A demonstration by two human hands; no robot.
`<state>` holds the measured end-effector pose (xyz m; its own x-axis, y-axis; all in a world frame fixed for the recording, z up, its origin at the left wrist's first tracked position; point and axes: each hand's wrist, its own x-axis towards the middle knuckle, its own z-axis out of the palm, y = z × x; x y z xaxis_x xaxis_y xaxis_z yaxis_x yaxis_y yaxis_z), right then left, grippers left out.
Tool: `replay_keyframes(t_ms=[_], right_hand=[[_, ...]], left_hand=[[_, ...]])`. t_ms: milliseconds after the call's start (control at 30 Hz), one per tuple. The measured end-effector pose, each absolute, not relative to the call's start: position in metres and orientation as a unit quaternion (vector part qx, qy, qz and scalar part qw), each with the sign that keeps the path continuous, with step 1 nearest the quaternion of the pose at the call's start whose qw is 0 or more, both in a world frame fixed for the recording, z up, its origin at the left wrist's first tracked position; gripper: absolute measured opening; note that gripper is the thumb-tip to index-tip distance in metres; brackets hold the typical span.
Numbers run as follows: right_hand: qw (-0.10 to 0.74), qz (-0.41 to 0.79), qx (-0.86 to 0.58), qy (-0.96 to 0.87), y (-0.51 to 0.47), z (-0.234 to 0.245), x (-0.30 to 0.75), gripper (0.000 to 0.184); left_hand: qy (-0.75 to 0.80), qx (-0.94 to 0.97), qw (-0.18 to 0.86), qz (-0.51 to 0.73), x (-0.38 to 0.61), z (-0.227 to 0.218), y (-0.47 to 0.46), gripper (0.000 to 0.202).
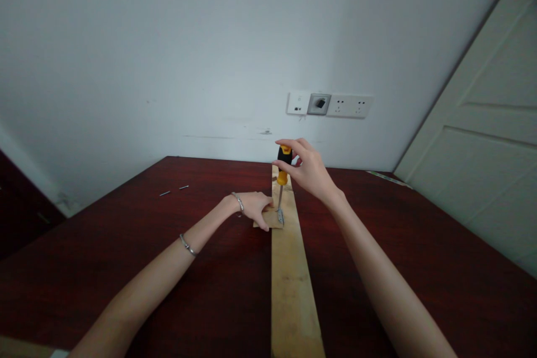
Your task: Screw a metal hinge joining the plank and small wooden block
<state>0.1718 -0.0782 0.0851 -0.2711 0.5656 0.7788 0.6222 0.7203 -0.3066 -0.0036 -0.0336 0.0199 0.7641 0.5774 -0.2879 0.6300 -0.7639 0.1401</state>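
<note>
Table [126, 268]: dark red; we saw the work near its far edge.
Plank [293, 291]: pale and stiff, reaching from near edge to far edge.
Left hand [254, 207]: fingers together, pressing the wood block [272, 220] against the plank's left side.
Right hand [310, 170]: fingertips clamped on the handle top.
Screwdriver [284, 165]: upright, tip on the block. We judged it light and rigid, best gripped by the handle.
Writing: we read none.

Wooden plank [293, 279]: near end cut off by the bottom edge.
Small wooden piece [272, 220]: left part hidden under the left hand [254, 207].
Screwdriver [283, 170]: handle partly covered by the right hand [308, 170].
Metal part [280, 216] at the screwdriver's tip: too small to identify.
Two metal pins [174, 190], far left: nails or screws, cannot tell.
</note>
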Motion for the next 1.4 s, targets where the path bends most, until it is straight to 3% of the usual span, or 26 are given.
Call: replay_keyframes(t_ms=[233, 500, 1100, 1400], right_hand=[[0.48, -0.026, -0.369, -0.795, -0.0788, 0.0857, 0.1702, 0.048], [0.482, -0.021, -0.388, -0.785, -0.0795, 0.0874, 0.1701, 0.037], [0.453, -0.024, -0.382, -0.805, -0.0793, 0.0857, 0.171, 0.05], [0.449, -0.028, -0.394, -0.802, -0.0795, 0.087, 0.1737, 0.044]], left_hand=[[0.323, 0.932, 0.122, -0.114, -0.0038, 0.0183, -0.0329, 0.066], [0.326, 0.931, 0.104, -0.127, -0.0024, 0.0205, -0.0346, 0.07], [0.32, 0.934, 0.105, -0.116, -0.0037, 0.0173, -0.0329, 0.067], [0.321, 0.933, 0.098, -0.126, -0.0013, 0.0209, -0.0362, 0.068]])
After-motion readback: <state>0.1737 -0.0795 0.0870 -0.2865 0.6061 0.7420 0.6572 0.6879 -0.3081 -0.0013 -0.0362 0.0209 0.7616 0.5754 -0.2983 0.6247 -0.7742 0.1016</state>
